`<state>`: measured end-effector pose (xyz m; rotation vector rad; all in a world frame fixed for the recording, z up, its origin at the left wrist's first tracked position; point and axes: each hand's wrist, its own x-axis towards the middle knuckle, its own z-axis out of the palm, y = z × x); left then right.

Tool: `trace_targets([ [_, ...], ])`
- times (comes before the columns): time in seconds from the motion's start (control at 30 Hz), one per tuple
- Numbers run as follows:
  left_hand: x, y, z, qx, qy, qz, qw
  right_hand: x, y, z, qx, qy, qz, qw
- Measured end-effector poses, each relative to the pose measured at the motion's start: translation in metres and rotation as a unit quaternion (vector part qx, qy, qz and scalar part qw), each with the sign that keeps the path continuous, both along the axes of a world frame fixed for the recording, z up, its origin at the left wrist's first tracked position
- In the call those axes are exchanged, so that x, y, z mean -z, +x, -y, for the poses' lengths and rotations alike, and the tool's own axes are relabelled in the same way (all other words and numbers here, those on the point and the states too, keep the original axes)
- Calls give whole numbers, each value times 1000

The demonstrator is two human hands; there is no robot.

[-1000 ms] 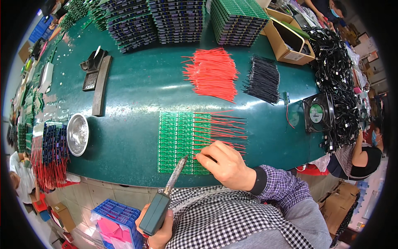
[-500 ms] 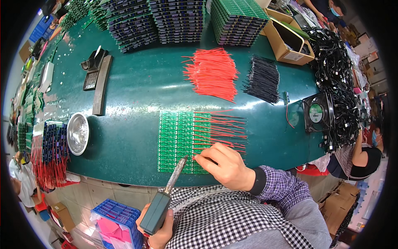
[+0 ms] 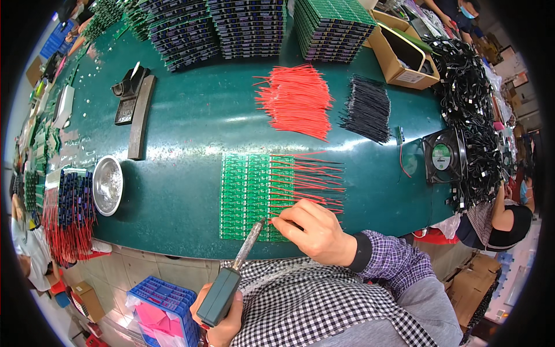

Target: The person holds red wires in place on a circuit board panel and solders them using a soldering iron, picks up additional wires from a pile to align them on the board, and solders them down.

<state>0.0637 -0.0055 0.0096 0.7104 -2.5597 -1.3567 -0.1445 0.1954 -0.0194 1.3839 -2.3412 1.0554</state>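
Head view: a glossy green tabletop (image 3: pixel 179 202), stacked boards (image 3: pixel 248 29) along its far side, stands over a tiled floor (image 3: pixel 115 267) in a busy workshop, with co-workers (image 3: pixel 510 228) at the margins. The left grip (image 3: pixel 224 331) holds a soldering iron (image 3: pixel 218 296), its tip at a green panel (image 3: pixel 233 196) lying flat ahead, while the right grip (image 3: pixel 317 232), fingertips narrowed on a red wire (image 3: pixel 270 220), covers the panel's near right corner.

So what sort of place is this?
Likely an electronics assembly workshop: a dark-grey soldering iron over a flat green circuit-board panel, and a heap of thin red plastic-coated wires on the same table.
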Motion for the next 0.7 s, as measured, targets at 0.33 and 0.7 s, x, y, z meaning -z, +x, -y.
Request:
trace_targets([
  [0.33, -3, -3, 0, -6, -14, 29, 999, 0, 1, 0, 2, 7, -7, 1000],
  [0.7, 12, 26, -6, -177, 86, 67, 978, -1, 1, 1, 6, 10, -2, 1000],
])
